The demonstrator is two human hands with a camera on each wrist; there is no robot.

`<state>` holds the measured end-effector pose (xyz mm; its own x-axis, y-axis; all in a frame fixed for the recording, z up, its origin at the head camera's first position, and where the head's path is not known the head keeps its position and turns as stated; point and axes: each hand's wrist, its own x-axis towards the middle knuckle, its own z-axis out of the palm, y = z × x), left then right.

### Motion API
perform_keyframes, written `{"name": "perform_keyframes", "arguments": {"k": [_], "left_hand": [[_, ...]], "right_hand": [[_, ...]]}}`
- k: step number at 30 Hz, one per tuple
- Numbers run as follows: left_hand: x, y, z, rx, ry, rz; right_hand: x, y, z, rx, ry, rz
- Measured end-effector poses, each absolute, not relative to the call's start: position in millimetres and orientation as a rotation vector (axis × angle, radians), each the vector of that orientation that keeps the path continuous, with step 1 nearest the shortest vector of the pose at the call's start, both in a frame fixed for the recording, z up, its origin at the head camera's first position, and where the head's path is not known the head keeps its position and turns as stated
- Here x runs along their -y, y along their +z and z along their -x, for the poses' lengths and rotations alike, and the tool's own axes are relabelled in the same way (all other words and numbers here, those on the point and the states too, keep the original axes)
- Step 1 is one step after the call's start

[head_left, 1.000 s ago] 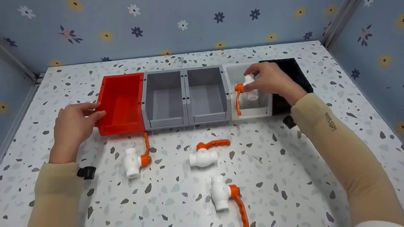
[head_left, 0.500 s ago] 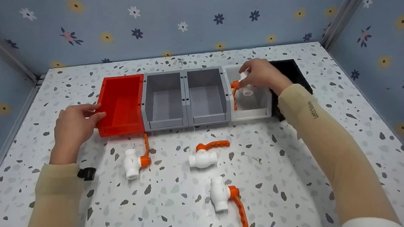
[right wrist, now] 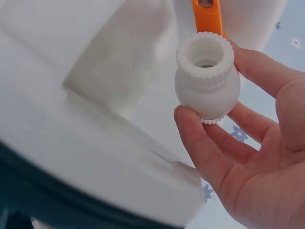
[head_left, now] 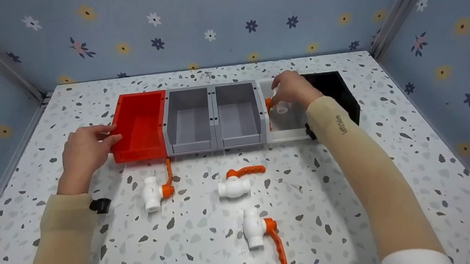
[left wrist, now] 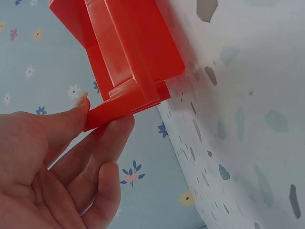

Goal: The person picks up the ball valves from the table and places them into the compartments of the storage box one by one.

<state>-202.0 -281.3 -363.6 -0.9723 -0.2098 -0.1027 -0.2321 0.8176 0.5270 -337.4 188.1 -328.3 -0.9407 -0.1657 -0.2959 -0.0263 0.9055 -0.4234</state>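
Note:
My left hand (head_left: 84, 151) pinches the left edge of a red bin (head_left: 140, 154). In the left wrist view the thumb lies on one side of the rim (left wrist: 112, 110), fingers on the other. My right hand (head_left: 294, 89) holds a white ball valve (right wrist: 207, 88) inside the white bin (head_left: 287, 135). Its body sits between thumb and fingers, with one round opening facing the right wrist camera. The valve's orange handle (head_left: 269, 111) hangs along the bin's left wall. From the head view, the hand covers much of the valve body.
Two grey bins (head_left: 191, 147) stand between the red and white ones. A black bin (head_left: 348, 98) ends the row on the right, partly behind my forearm. Three more ball valves lie in front: one at left (head_left: 152, 194), one in the middle (head_left: 234, 187), one nearer (head_left: 254, 229).
My right hand has moved left and deeper into the white bin with the ball valve, which now shows less. My left hand keeps its hold on the red bin.

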Motion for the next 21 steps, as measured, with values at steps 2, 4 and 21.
{"name": "perform_keyframes", "arguments": {"k": [2,4,21], "left_hand": [[281.6,-364.0,201.7,-2.954,0.866,0.361],[281.9,-364.1,201.8,-2.950,0.869,0.363],[281.7,-365.9,200.5,-2.954,0.882,0.374]], "right_hand": [[-186.4,-331.9,339.6,-2.740,-0.597,0.153],[-185.7,-335.6,341.6,-2.737,-0.580,0.158],[-182.3,-342.2,346.6,-2.667,-0.538,0.090]]}}
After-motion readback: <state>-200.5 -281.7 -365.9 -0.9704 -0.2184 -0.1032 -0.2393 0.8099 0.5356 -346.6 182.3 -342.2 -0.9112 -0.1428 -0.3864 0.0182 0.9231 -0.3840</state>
